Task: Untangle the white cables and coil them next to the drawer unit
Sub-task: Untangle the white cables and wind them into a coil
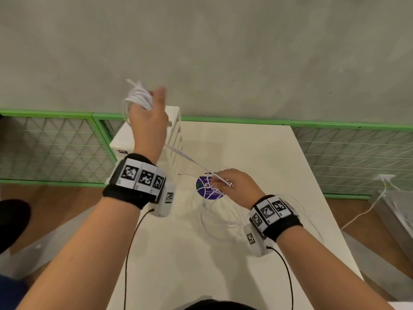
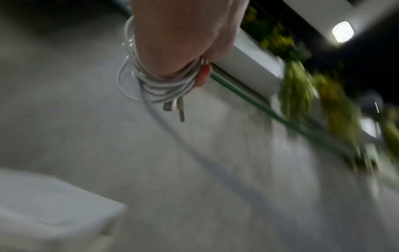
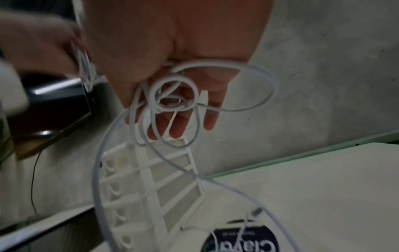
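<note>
— Above the pale rectangular desk [image 1: 257, 253], what is the job at this point?

— Judging by the layout, it is winding: slack gets pulled off the loose white cable loops [image 1: 220, 217] lying on the desk and added to a coil. To do it well, I would keep the stretched white strand [image 1: 190, 161] lightly taut, feed it slowly, and shake out the small knot at the feeding end before it reaches the coil.

— And the white plastic drawer unit [image 1: 173, 130]?

— It stands at the desk's far left corner, behind the raised arm. The finished coil belongs beside it, near the round purple sticker [image 1: 209, 186].

— The hands?

— The left hand [image 1: 148, 121] is lifted high, fingers curled round a bundle of wound white cable [image 2: 164, 85]; two plugs dangle below it in the wrist view. The right hand [image 1: 232, 184] is lower, over the sticker, fingers bent loosely about tangled white loops [image 3: 172, 98]. How firmly it pinches is probably light, though blur makes that hard to judge.
</note>
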